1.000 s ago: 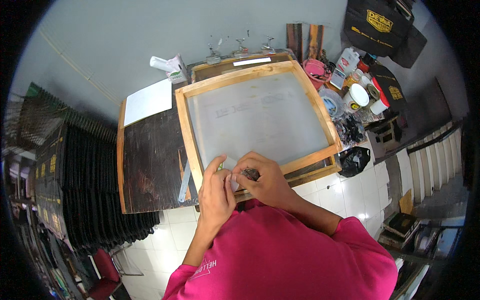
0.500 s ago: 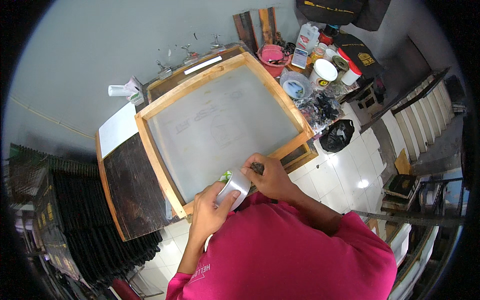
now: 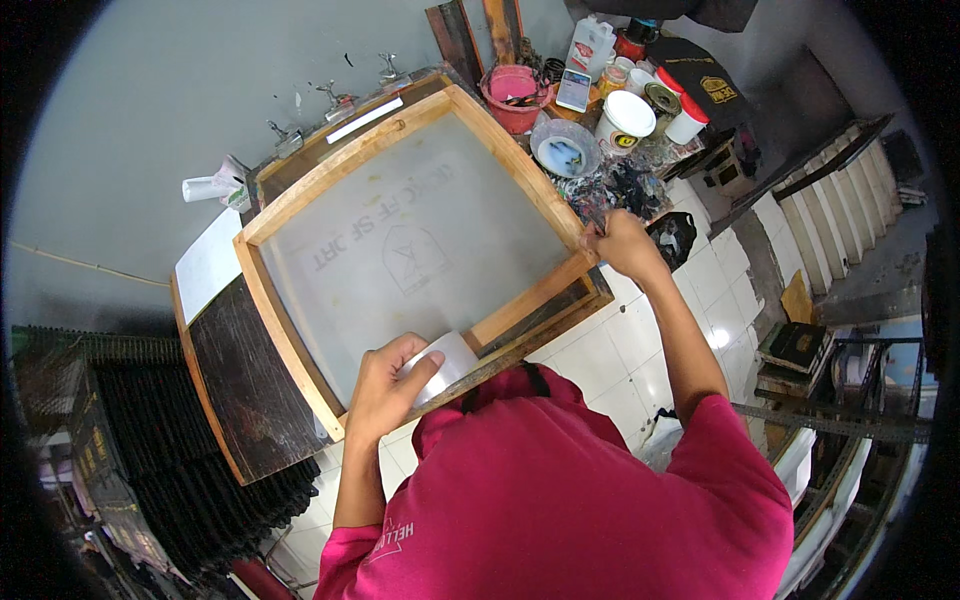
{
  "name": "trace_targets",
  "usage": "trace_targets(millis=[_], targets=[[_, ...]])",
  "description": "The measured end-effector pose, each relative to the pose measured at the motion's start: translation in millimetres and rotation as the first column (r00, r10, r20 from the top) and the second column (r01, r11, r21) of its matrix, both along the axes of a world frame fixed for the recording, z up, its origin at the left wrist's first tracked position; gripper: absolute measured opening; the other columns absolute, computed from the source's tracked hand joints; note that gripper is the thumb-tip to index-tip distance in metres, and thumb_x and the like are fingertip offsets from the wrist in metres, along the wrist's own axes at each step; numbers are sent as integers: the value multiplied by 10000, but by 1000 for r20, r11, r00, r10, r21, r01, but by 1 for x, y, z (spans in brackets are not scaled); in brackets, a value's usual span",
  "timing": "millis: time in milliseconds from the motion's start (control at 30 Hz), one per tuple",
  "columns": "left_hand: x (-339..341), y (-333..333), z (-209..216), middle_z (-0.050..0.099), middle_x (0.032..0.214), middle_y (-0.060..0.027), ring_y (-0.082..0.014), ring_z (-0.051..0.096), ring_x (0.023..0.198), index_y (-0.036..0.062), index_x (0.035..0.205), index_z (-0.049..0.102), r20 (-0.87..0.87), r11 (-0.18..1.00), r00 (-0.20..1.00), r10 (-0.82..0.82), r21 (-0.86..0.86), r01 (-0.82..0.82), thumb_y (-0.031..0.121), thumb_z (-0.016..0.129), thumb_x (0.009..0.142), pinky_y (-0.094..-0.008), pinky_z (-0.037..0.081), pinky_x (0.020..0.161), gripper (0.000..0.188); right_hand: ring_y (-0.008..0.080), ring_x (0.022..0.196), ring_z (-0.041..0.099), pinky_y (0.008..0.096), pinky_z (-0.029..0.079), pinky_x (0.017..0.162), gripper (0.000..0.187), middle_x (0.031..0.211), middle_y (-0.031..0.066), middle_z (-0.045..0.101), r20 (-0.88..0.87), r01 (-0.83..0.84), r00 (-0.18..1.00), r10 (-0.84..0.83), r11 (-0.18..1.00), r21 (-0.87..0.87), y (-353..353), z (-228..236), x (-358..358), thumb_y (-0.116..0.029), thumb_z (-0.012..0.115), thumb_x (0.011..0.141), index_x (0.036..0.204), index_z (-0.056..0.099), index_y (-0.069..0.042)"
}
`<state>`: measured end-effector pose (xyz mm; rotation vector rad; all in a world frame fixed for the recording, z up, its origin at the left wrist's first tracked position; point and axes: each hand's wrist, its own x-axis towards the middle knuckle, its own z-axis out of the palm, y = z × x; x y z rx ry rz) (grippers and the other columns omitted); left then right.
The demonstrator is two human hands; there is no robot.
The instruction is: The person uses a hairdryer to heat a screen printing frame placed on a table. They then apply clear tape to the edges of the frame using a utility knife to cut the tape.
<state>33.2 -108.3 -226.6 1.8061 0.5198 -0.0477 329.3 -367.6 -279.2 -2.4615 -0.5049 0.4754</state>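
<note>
Clear plastic makes up the broad, shiny tape roll (image 3: 448, 360) gripped by the left hand (image 3: 383, 388), thumb laid across its outer face. The roll is over the near bar of a pale wooden rectangular frame (image 3: 287, 318) stretched with translucent grey mesh (image 3: 340, 270), which spreads out ahead of both hands. The right hand (image 3: 628, 245) is closed, fingertips drawn together at the frame's near right corner; whether they pinch anything cannot be told.

Just right of that hand sits a black plastic bag (image 3: 673, 238), contents hidden. Ahead of it, past a crumpled dark-and-clear heap (image 3: 632, 188), a round translucent bowl (image 3: 542, 140) holds something bluish white. Farther ahead, a round pink plastic bucket (image 3: 515, 122) carries slim dark objects. A white plastic tub (image 3: 625, 122) stands beyond the heap, its inside not visible, near white cylindrical jars (image 3: 686, 128) capped in red. Left of the left hand, the dark wooden worktop (image 3: 255, 375) shows scratches.
</note>
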Motion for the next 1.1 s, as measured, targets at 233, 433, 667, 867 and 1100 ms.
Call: trace_targets(millis=[233, 433, 667, 867, 1100], targets=[[11, 6, -4, 700, 731, -58, -84, 563, 647, -20, 906, 704, -54, 999, 999, 1, 38, 1, 210, 705, 935, -295, 455, 611, 231, 476, 698, 642, 488, 521, 698, 319, 731, 317, 632, 275, 6, 962, 0, 1000, -22, -1, -23, -12, -205, 746, 883, 901, 667, 104], [13, 10, -6, 678, 736, -34, -76, 565, 687, -15, 901, 694, -68, 1000, 998, 0, 17, 1, 201, 696, 939, -288, 455, 644, 219, 277, 673, 653, 399, 509, 671, 358, 702, 189, 644, 194, 132, 966, -171, 971, 198, -11, -15, -25, -263, 763, 893, 922, 657, 77], [13, 7, -1, 690, 754, -44, -90, 589, 721, -15, 926, 697, -35, 999, 998, -44, -11, 43, 202, 699, 953, -286, 469, 671, 219, 99, 687, 489, 286, 446, 655, 431, 732, 1, 588, -57, 231, 973, -224, 943, 240, -12, -34, -19, -418, 850, 861, 844, 646, -39], [-9, 23, -13, 616, 671, -28, -78, 524, 651, 0, 1004, 710, 18, 999, 999, -34, -28, 34, 248, 711, 964, -281, 414, 606, 252, 92, 741, 492, 270, 443, 696, 415, 773, -2, 585, -111, 298, 954, -277, 901, 314, -8, -56, -19, -422, 826, 884, 846, 636, -55], [-117, 92, 33, 715, 734, -171, -237, 711, 685, 14, 1152, 697, -195, 973, 976, -95, 190, 133, 267, 749, 852, -372, 498, 644, 396, 119, 804, 512, 287, 451, 736, 448, 840, 18, 624, 13, 234, 964, -266, 869, 436, -16, -80, -23, -438, 742, 950, 945, 677, 6]])
